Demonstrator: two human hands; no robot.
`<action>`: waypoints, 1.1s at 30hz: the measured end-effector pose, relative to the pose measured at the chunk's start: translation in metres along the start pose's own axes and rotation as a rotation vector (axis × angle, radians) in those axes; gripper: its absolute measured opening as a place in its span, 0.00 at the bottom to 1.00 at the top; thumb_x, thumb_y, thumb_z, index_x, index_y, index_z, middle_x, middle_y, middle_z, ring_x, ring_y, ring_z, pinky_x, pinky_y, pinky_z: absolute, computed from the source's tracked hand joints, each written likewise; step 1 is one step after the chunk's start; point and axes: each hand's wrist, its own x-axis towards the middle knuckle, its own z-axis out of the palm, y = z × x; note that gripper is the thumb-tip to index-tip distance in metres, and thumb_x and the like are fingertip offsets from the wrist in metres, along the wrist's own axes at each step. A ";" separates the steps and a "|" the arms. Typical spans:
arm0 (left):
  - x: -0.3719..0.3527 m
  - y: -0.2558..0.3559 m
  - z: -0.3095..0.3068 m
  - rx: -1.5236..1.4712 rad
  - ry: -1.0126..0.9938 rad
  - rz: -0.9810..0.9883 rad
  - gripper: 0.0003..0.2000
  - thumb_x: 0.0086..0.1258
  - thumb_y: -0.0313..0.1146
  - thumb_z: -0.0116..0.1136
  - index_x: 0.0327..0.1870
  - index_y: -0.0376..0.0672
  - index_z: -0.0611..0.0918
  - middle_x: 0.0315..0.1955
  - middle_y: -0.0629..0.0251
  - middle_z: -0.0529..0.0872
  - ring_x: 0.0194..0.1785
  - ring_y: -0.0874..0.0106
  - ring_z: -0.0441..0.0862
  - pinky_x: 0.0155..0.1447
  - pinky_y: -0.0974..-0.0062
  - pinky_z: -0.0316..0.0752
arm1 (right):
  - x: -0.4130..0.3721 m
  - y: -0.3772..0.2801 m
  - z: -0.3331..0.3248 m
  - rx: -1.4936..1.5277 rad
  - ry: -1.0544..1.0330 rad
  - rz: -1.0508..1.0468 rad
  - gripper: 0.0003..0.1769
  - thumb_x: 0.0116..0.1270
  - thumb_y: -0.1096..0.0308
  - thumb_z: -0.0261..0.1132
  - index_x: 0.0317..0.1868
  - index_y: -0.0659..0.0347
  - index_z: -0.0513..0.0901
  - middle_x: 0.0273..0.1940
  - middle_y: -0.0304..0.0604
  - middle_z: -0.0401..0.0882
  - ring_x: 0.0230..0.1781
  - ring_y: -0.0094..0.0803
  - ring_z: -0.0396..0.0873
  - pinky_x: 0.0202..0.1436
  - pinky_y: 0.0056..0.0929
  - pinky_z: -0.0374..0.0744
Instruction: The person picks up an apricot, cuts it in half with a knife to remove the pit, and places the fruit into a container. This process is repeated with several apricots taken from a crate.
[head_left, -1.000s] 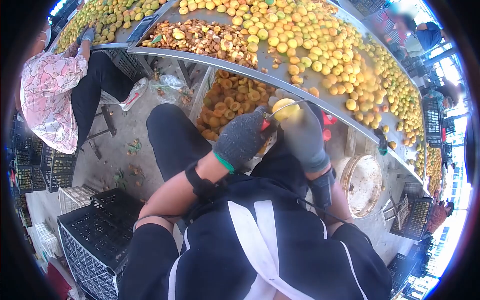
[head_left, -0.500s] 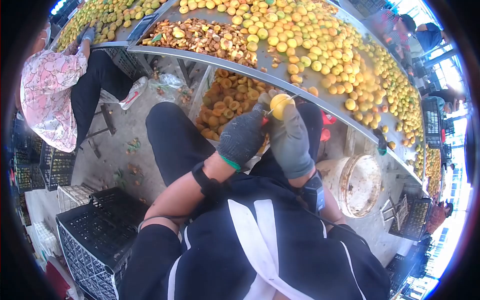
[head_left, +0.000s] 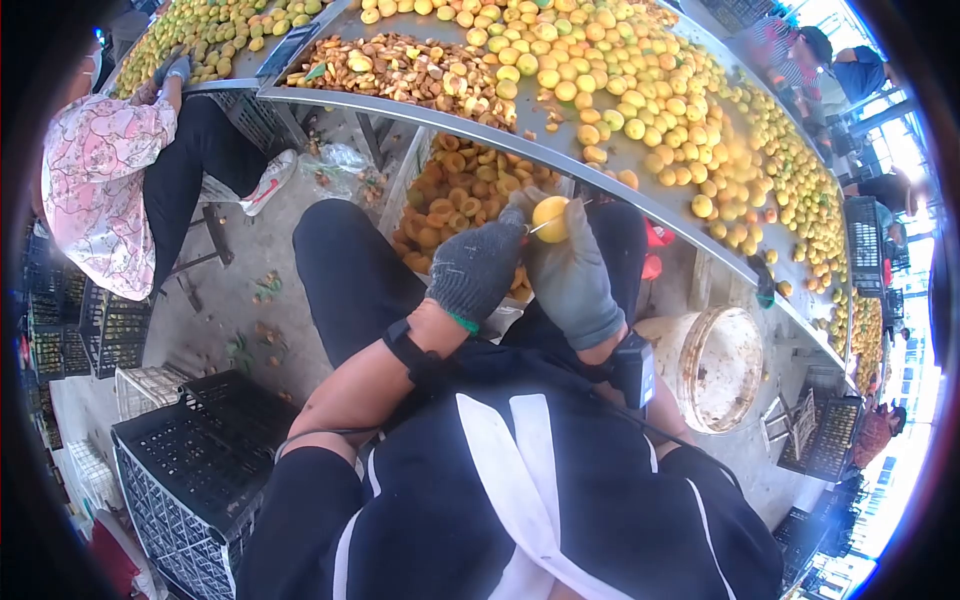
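My left hand (head_left: 472, 268), in a dark grey knit glove with a green cuff, is closed around a small knife. Its thin blade (head_left: 540, 227) lies against a yellow-orange apricot (head_left: 550, 217); the handle is hidden in my fingers. My right hand (head_left: 578, 285), in a lighter grey glove, grips that apricot between thumb and fingers. Both hands meet above my lap. Just beyond them, between my knees, a crate (head_left: 405, 180) holds many pitted apricot halves (head_left: 465, 195).
A metal-edged table (head_left: 430, 121) spans the front, bearing whole apricots (head_left: 640, 100) and a heap of pits (head_left: 400, 75). A dirty white bucket (head_left: 720, 370) stands at right, a black crate (head_left: 200, 450) at left. Another person (head_left: 110, 190) sits at left.
The apricot has come down slightly and to the left with my right hand. The blade, which earlier reached past the fruit's far side, now shows at its near left side.
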 end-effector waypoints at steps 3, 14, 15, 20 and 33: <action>0.003 -0.008 -0.003 0.123 -0.117 -0.008 0.12 0.67 0.30 0.55 0.50 0.41 0.75 0.28 0.56 0.85 0.32 0.56 0.85 0.33 0.59 0.78 | 0.005 0.000 -0.020 -0.063 -0.008 0.098 0.24 0.77 0.57 0.56 0.63 0.67 0.72 0.55 0.46 0.78 0.57 0.31 0.75 0.67 0.31 0.69; 0.000 -0.013 0.000 0.106 -0.068 0.029 0.10 0.69 0.30 0.53 0.49 0.42 0.76 0.28 0.56 0.85 0.32 0.57 0.85 0.33 0.59 0.78 | 0.001 0.002 -0.006 0.046 -0.001 0.090 0.26 0.75 0.56 0.59 0.64 0.66 0.70 0.54 0.43 0.78 0.56 0.28 0.75 0.62 0.27 0.73; 0.002 -0.017 -0.001 0.122 -0.088 0.041 0.10 0.69 0.30 0.53 0.49 0.42 0.76 0.28 0.56 0.85 0.32 0.56 0.85 0.33 0.59 0.78 | 0.001 0.001 -0.006 0.013 -0.012 0.117 0.26 0.75 0.57 0.59 0.64 0.66 0.70 0.52 0.42 0.78 0.56 0.27 0.75 0.62 0.27 0.73; 0.001 -0.014 -0.005 0.137 -0.060 0.025 0.11 0.69 0.30 0.52 0.50 0.41 0.76 0.28 0.56 0.85 0.32 0.57 0.85 0.33 0.60 0.78 | 0.004 0.003 -0.016 -0.474 0.022 -0.081 0.23 0.76 0.58 0.58 0.63 0.65 0.72 0.51 0.40 0.77 0.55 0.27 0.75 0.62 0.26 0.72; -0.002 -0.009 0.001 0.099 -0.119 -0.117 0.15 0.68 0.30 0.54 0.55 0.39 0.75 0.29 0.53 0.85 0.35 0.55 0.86 0.36 0.59 0.79 | 0.005 0.017 -0.023 -0.388 -0.038 -0.155 0.23 0.77 0.56 0.55 0.60 0.67 0.74 0.56 0.45 0.78 0.58 0.34 0.75 0.64 0.33 0.71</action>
